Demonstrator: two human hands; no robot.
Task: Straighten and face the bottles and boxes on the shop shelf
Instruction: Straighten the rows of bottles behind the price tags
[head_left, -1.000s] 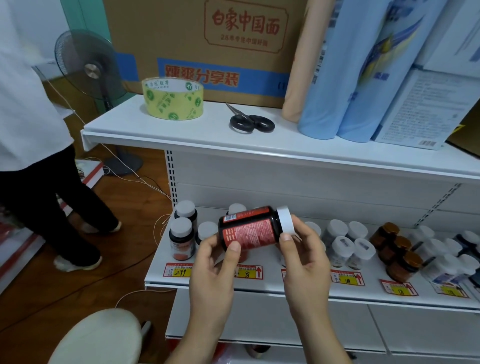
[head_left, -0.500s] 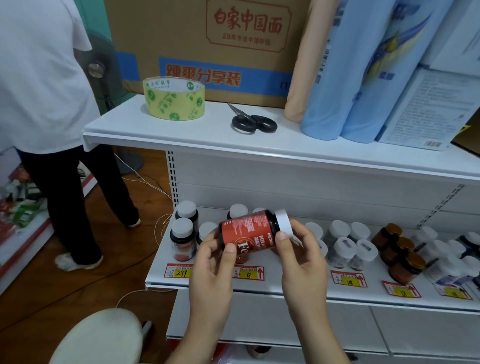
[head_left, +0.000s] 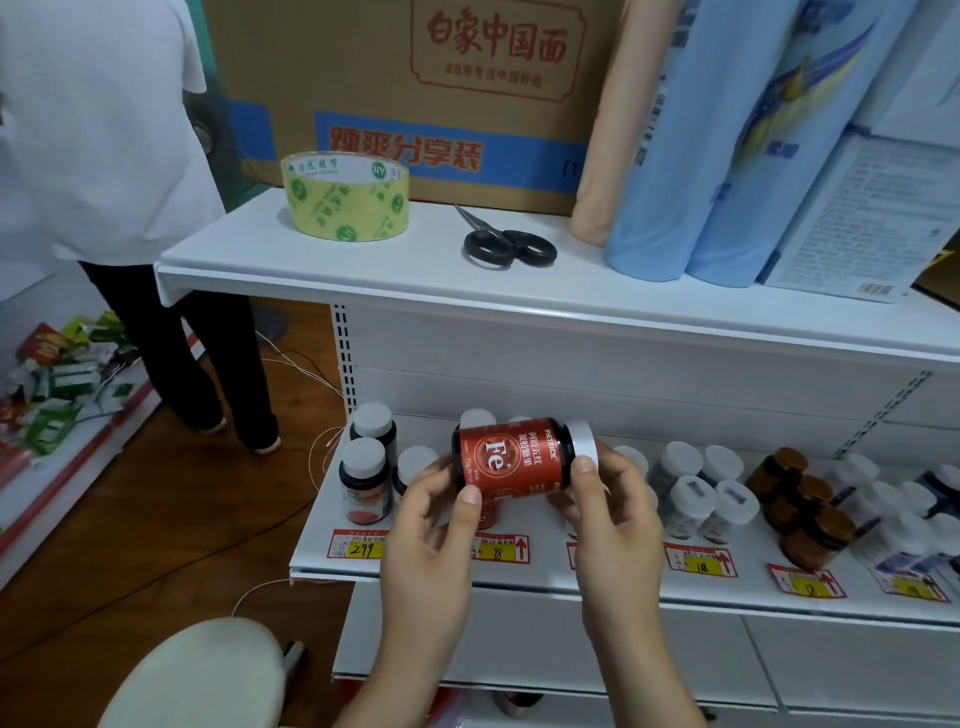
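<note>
A dark bottle with a red "Fe" label (head_left: 511, 454) and a white cap lies on its side in the air in front of the lower shelf (head_left: 597, 571). My left hand (head_left: 431, 525) grips its base end, thumb on the label. My right hand (head_left: 610, 512) holds the cap end, thumb on the white cap. The label's front faces me. Behind it stand several white-capped bottles (head_left: 366, 480) on the left, clear ones (head_left: 696, 499) in the middle and brown amber jars (head_left: 802, 506) on the right.
The top shelf carries a tape roll (head_left: 345, 195), black scissors (head_left: 506, 244), a cardboard box (head_left: 415, 93), blue rolls (head_left: 727, 145). A person in a white shirt (head_left: 98, 130) stands at left. A round stool (head_left: 197, 675) is below my left arm. Price tags (head_left: 498, 548) line the shelf edge.
The bottle has been turned in my hands: the barcode side rolled away and the "Fe" front now faces me. The person at left has stepped closer to the shelf.
</note>
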